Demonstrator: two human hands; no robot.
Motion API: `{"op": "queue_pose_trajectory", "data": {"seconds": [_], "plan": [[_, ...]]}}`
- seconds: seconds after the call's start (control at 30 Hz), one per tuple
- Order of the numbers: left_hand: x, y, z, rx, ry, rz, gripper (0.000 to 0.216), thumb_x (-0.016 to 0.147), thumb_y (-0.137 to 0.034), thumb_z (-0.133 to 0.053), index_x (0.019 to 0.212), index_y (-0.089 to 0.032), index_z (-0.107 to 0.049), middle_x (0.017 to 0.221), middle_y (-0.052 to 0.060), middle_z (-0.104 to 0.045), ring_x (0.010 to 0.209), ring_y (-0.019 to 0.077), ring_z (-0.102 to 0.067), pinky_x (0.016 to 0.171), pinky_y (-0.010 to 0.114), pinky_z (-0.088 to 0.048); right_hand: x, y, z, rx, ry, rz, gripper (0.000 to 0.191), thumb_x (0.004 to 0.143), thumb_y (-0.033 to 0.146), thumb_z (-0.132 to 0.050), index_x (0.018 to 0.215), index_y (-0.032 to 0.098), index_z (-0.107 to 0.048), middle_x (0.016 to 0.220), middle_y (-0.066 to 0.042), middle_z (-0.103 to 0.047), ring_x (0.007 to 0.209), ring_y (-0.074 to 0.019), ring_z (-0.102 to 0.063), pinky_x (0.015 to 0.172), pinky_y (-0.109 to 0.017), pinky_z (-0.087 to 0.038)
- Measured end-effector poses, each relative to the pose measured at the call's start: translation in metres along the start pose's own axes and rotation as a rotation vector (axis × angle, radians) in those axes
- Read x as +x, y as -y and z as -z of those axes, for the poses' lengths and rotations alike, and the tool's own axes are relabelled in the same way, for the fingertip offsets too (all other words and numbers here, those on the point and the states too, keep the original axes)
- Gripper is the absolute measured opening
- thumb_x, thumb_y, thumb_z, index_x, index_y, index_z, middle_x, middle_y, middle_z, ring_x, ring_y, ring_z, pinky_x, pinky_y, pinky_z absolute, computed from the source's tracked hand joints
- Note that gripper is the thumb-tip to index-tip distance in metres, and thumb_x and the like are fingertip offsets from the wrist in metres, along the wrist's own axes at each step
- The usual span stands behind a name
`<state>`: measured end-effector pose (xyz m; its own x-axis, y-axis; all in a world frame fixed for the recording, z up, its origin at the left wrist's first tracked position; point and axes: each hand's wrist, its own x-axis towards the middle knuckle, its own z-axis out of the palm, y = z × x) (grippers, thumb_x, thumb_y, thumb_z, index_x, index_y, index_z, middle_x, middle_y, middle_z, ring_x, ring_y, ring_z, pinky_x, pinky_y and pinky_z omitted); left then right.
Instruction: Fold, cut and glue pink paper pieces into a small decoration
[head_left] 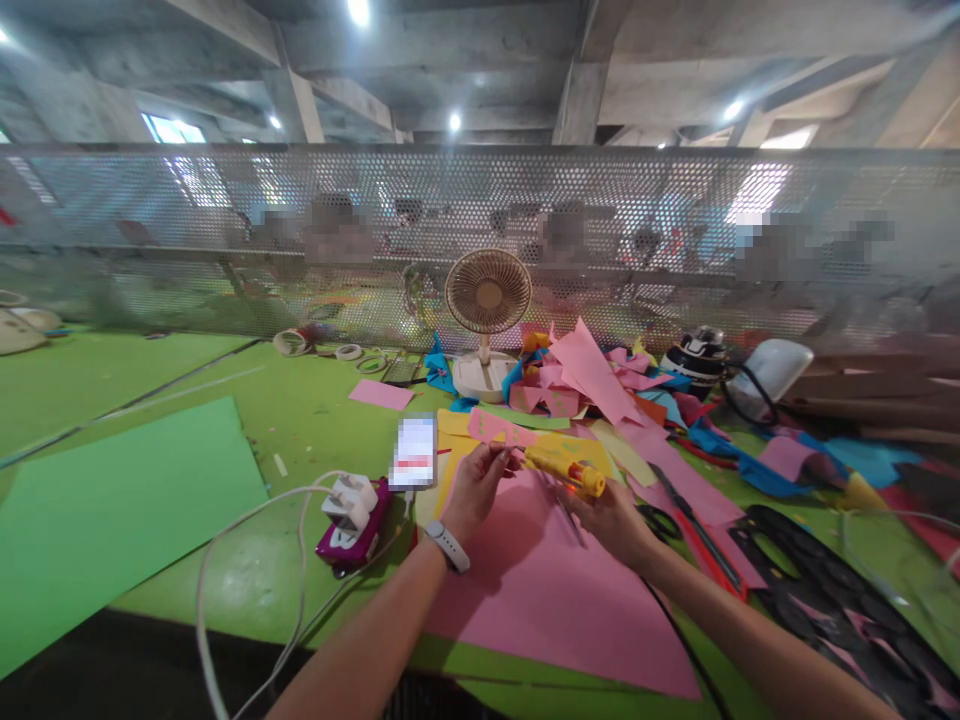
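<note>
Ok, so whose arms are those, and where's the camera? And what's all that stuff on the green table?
There's no machine here. The arms belong to a person who wears one camera on their head, so you see what they see as they look down at their own hands. The left hand pinches a pink paper strip in its fingers. The right hand holds a yellow tool that looks like a glue gun. Under the hands, a big pink sheet lies on the green table. Nearby are a phone, a small fan, a green sheet and a pile of paper scraps.
</note>
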<state>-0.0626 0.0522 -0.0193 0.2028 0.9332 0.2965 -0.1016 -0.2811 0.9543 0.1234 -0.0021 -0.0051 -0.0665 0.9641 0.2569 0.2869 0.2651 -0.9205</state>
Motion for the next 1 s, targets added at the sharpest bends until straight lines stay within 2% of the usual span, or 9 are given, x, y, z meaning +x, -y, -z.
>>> {"op": "queue_pose_trajectory", "data": {"seconds": [0.13,0.37,0.57,0.83,1.0], "plan": [[-0.0002,-0.0017,-0.0007,0.021,-0.006,-0.002,0.028,0.083,-0.041,-0.053,0.086,-0.016,-0.064,0.081,0.006,-0.064,0.073,0.0146,-0.060,0.067,0.027,-0.050,0.0002,-0.0028,0.0006,-0.007,-0.006,-0.006,0.035,0.076,0.042,-0.060,0.098,0.016,-0.062,0.071,-0.003,-0.059,0.053,-0.0114,-0.049,0.039,-0.019,-0.035],[-0.0004,0.0009,-0.0005,0.013,-0.009,-0.022,0.028,0.083,-0.042,-0.053,0.087,-0.016,-0.064,0.081,0.006,-0.064,0.073,0.0147,-0.060,0.068,0.027,-0.050,-0.0004,-0.0049,0.0015,-0.020,0.002,-0.031,0.031,0.076,0.043,-0.059,0.093,0.016,-0.063,0.058,0.001,-0.051,0.047,-0.0094,-0.044,0.037,-0.018,-0.033],[-0.0005,0.0001,-0.0007,0.010,-0.009,-0.013,0.029,0.083,-0.043,-0.054,0.086,-0.016,-0.064,0.081,0.006,-0.064,0.072,0.0145,-0.059,0.068,0.027,-0.050,-0.0004,0.0005,0.0011,-0.023,0.000,-0.015,0.036,0.076,0.043,-0.059,0.098,0.016,-0.063,0.066,-0.001,-0.057,0.051,-0.0101,-0.047,0.038,-0.018,-0.036],[-0.0001,0.0016,-0.0009,0.031,-0.006,-0.029,0.027,0.085,-0.040,-0.052,0.087,-0.016,-0.063,0.080,0.006,-0.064,0.072,0.0145,-0.060,0.066,0.027,-0.050,-0.0003,-0.0006,-0.0003,-0.007,-0.023,-0.016,0.038,0.074,0.048,-0.060,0.097,0.018,-0.064,0.060,0.000,-0.056,0.051,-0.0128,-0.050,0.042,-0.021,-0.039],[-0.0020,-0.0009,0.0010,0.214,-0.045,-0.112,0.023,0.085,-0.038,-0.052,0.087,-0.018,-0.063,0.080,0.005,-0.066,0.071,0.0154,-0.061,0.065,0.026,-0.048,0.0001,0.0017,0.0020,-0.039,-0.017,0.014,0.037,0.074,0.048,-0.060,0.094,0.018,-0.064,0.063,-0.002,-0.058,0.059,-0.0163,-0.055,0.049,-0.024,-0.043]]}}
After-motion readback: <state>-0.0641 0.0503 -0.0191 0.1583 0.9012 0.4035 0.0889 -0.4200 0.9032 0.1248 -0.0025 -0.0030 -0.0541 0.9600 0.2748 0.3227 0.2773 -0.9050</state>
